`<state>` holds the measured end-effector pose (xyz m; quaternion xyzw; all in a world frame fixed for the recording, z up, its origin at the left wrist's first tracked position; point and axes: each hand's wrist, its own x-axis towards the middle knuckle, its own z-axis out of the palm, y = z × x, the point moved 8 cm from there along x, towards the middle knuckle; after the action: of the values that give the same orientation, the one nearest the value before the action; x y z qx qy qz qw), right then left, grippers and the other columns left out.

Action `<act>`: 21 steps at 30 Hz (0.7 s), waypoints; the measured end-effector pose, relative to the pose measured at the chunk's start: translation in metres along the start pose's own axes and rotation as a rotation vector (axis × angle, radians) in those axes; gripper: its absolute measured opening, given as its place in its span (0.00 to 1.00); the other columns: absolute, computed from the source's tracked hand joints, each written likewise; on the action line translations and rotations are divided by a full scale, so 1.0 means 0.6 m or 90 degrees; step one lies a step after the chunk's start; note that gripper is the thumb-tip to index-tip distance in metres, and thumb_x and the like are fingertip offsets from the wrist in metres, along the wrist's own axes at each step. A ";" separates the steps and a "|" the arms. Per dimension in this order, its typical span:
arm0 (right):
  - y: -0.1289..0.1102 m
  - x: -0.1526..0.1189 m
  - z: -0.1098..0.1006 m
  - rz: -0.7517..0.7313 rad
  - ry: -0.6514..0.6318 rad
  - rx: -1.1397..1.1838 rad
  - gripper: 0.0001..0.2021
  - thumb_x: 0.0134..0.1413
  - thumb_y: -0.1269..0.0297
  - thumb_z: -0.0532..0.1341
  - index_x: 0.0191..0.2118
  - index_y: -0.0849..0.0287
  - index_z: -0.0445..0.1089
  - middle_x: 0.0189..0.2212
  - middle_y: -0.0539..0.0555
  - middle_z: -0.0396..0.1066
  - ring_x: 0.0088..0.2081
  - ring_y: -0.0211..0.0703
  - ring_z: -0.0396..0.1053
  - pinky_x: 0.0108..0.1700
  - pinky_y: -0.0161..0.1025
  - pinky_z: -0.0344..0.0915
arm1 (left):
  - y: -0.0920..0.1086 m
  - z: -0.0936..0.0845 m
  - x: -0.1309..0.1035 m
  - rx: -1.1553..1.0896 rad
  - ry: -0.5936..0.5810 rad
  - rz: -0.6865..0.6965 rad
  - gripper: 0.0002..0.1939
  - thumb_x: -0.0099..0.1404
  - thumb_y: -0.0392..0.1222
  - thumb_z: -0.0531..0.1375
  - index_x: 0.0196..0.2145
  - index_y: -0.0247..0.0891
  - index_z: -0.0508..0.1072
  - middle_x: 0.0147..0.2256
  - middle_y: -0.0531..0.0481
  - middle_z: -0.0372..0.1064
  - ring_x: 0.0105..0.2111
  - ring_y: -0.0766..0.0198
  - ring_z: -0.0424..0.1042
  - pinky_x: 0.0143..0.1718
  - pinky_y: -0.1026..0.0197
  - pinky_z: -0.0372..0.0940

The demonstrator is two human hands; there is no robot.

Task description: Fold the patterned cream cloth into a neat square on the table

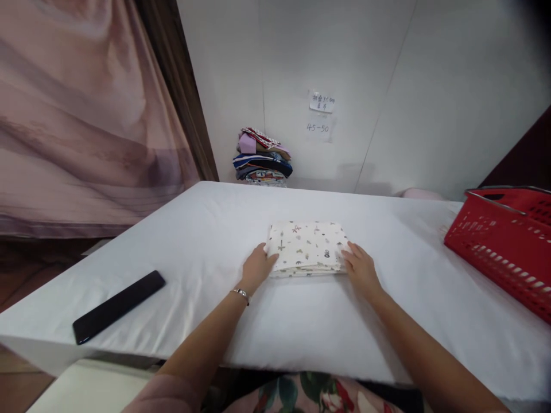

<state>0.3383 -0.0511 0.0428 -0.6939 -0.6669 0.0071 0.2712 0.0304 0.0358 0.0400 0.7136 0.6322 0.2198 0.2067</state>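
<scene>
A folded white cloth (307, 246) with small printed figures lies flat on the white-covered table (206, 241), its layered edge facing me. My left hand (257, 268) is at its left side, thumb on top and the fingers at the edge. Opposite it, my right hand (360, 268) holds the right side, thumb and fingertips against the cloth. Both hands grip the bundle by its sides, and the fingertips underneath are hidden.
A long black flat object (118, 307) lies on the table at the left. A red plastic basket (495, 241) stands at the right. Past the far edge sits a stack of folded fabrics (262, 160) by the wall, below paper notes (321, 117). A pink curtain (86, 115) hangs left.
</scene>
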 end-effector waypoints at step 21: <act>-0.121 -0.009 0.048 -0.239 -0.029 0.061 0.15 0.62 0.63 0.49 0.46 0.56 0.70 0.44 0.56 0.71 0.45 0.48 0.65 0.48 0.47 0.61 | 0.104 0.035 -0.056 0.015 -0.019 0.402 0.15 0.68 0.46 0.49 0.36 0.41 0.74 0.37 0.47 0.71 0.40 0.61 0.66 0.45 0.56 0.58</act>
<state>0.2600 -0.0484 0.0441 -0.5433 -0.7894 0.0042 0.2855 0.0897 -0.0053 0.0565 0.8801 0.3789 0.2554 0.1290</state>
